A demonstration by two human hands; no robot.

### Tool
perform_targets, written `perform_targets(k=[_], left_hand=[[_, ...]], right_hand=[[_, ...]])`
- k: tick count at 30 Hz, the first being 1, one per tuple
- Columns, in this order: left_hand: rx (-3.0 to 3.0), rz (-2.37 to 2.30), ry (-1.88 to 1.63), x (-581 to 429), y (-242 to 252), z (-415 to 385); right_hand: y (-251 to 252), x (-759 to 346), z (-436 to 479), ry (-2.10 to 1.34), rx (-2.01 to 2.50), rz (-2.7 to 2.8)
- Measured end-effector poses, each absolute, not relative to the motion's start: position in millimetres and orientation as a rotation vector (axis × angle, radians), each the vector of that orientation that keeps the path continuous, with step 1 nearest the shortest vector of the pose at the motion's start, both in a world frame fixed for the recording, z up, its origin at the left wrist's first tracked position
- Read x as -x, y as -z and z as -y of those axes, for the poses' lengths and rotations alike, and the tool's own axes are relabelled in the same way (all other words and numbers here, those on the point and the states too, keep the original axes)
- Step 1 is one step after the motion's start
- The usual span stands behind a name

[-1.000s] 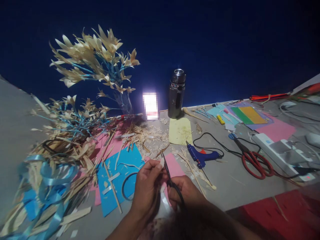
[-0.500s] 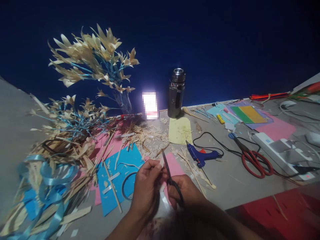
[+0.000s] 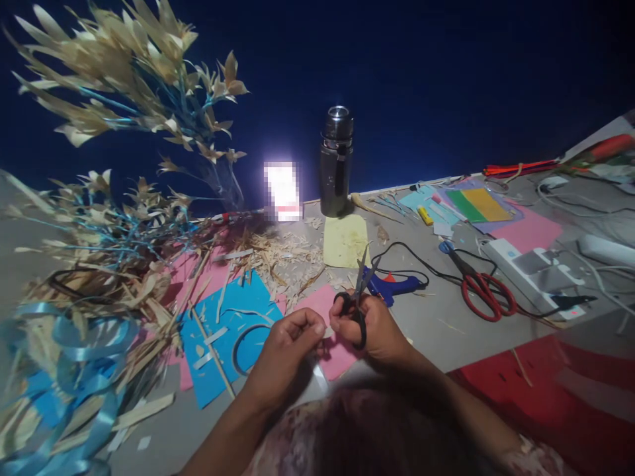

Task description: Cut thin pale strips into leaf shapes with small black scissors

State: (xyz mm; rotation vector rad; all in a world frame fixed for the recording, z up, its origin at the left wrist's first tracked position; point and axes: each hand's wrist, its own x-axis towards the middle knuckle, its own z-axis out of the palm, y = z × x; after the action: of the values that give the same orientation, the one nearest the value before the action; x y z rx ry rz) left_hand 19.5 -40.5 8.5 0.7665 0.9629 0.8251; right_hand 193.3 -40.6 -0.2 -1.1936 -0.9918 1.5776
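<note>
My left hand (image 3: 296, 340) pinches a small pale piece (image 3: 327, 332) between thumb and fingertips; it looks like a bit of dried husk or leaf. Close beside it, my right hand (image 3: 373, 327) is closed round black-handled scissors (image 3: 358, 304), whose blades point up and away, slightly parted. The right thumb and fingertip come up against the pale piece's right edge. Below both hands lies a pink sheet (image 3: 342, 357). A blue glue gun (image 3: 397, 285) rests just beyond my right hand, partly hidden by the scissors.
On the left, a blue sheet (image 3: 208, 334) bears a tape ring (image 3: 238, 350) and strips, near curled blue ribbon (image 3: 84, 344). Dried flowers (image 3: 149, 59) rise behind. A flask (image 3: 336, 172) stands at the back. Red-handled scissors (image 3: 489, 294) and a power strip (image 3: 526, 281) lie right.
The scissors have swung away from the pale piece, their blades now parted and further right. My right hand has moved up, its fingertips now at the piece. The whole view has shifted.
</note>
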Motion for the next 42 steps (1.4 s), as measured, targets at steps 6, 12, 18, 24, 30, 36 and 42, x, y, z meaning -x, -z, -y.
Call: perform_targets(k=[6, 12, 18, 24, 30, 36, 42], left_hand=[[-0.576, -0.873, -0.835, -24, -7, 45], [-0.663, -0.944, -0.923, -28, 2, 45], [-0.631, -0.878, -0.892, -28, 0, 40], [-0.633, -0.898, -0.96, -32, -7, 33], [-1.053, -1.047, -1.067, -29, -5, 31], [-1.26, -1.041, -1.087, -19, -6, 30], [-1.462, -1.075, -1.075, -14, -9, 31]], right_hand=[[11, -186, 42, -1.464, 1.173, 0.854], [9, -185, 43, -1.506, 1.181, 0.906], [5, -188, 42, -1.604, 1.163, 0.874], [17, -182, 35, -1.677, 1.015, 0.561], [16, -179, 30, -1.921, 0.743, 0.449], [17, -177, 29, -2.068, 0.746, 0.427], [19, -176, 29, -2.152, 0.754, 0.42]])
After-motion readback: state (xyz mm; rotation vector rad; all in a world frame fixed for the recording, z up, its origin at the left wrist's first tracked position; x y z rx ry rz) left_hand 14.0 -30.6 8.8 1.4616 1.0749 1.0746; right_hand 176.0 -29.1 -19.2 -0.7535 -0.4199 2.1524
